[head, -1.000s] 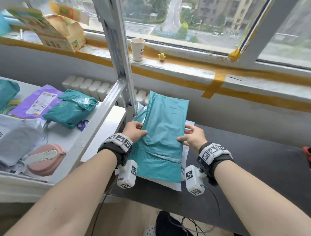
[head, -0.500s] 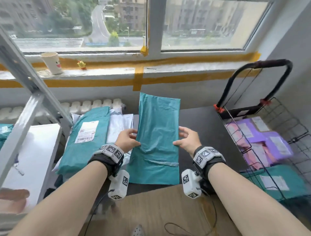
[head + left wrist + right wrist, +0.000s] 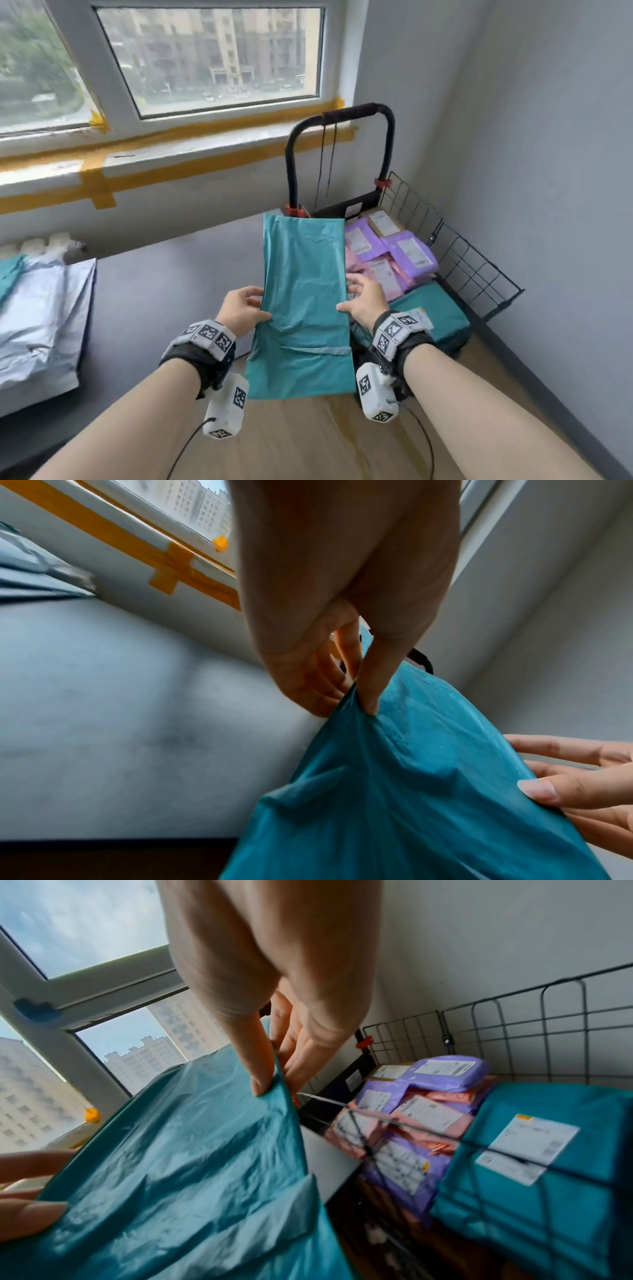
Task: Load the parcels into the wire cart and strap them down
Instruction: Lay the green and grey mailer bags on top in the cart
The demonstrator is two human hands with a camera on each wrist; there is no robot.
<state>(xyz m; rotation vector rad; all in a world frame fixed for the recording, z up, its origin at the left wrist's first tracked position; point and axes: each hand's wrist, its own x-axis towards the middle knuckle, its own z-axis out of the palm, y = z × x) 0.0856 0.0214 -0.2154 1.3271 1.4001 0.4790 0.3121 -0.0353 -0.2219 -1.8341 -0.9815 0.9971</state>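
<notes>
I hold a long teal parcel [image 3: 305, 301] [image 3: 411, 791] [image 3: 192, 1156] flat in the air by its two long edges. My left hand [image 3: 241, 310] [image 3: 346, 696] pinches the left edge, thumb on top. My right hand [image 3: 364, 301] [image 3: 274, 1080] pinches the right edge. The black wire cart [image 3: 479, 270] [image 3: 514, 1020] stands just to the right, in the room's corner, with a tall looped handle [image 3: 356, 113]. Inside lie purple parcels [image 3: 407, 250] [image 3: 441, 1072], pink parcels [image 3: 383, 274] [image 3: 428, 1118] and a teal parcel [image 3: 431, 311] [image 3: 548, 1177]. The held parcel overlaps the cart's left side.
A dark table [image 3: 154, 291] runs along the wall under the taped window sill [image 3: 137, 161]. A silver-grey mailer [image 3: 41, 322] and another teal parcel [image 3: 10, 274] lie at its left end. The grey wall [image 3: 548, 171] stands close behind the cart. Wooden floor [image 3: 325, 438] is below.
I have turned right with the teal parcel, away from the metal shelf and the parcel pile. The cart has moved from the right edge toward the middle, and the parcel now overlaps it.
</notes>
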